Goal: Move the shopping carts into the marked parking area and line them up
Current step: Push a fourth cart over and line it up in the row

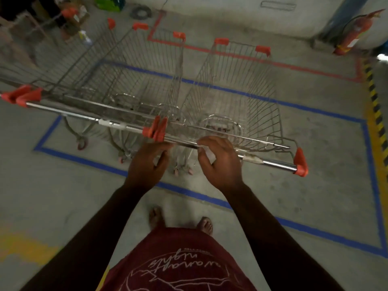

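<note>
Wire shopping carts with red corner caps stand side by side inside a blue tape rectangle [231, 91] on the concrete floor. The left carts [117, 80] look nested, with doubled red caps on their handle. The right cart [241, 95] stands close against them, its chrome handle [277, 163] running toward me. My left hand [147, 164] curls its fingers onto that handle's left end, by the red caps. My right hand [221, 162] grips the same bar a little further right, thumb underneath.
A red tape outline [273, 63] lies beyond the blue one. A fire extinguisher [354, 32] leans at the back right, and a yellow-black hazard stripe [375, 114] runs along the right. Boxes and clutter [73, 22] sit at the back left. My bare feet [204, 224] stand just outside the blue line.
</note>
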